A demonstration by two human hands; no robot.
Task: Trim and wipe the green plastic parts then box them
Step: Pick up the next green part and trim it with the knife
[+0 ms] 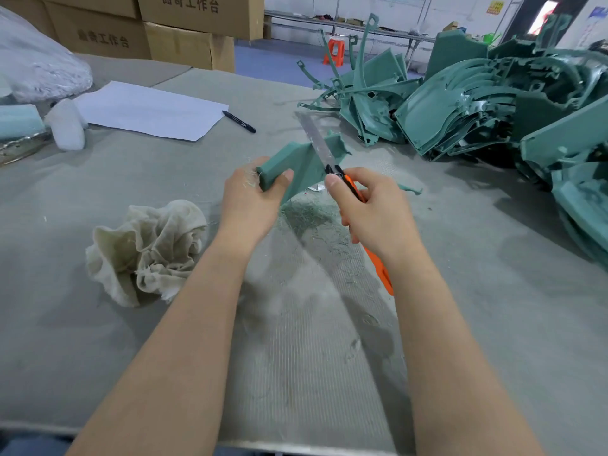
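Note:
My left hand [251,205] grips a green plastic part [296,166] by its near-left end and holds it above the grey table [98,324]. In my right hand [371,209] is an orange utility knife [357,195], its long blade [314,136] extended and lying along the part's right edge. Fine green shavings [309,215] lie on the table under the part. A crumpled off-white rag [148,248] sits to the left of my left forearm.
A big heap of green plastic parts [493,103] fills the table's right side. A white paper sheet [148,110] and a black pen [238,121] lie at the back left, with white wrapped items [67,125] beside them. Cardboard boxes [184,31] stand behind the table.

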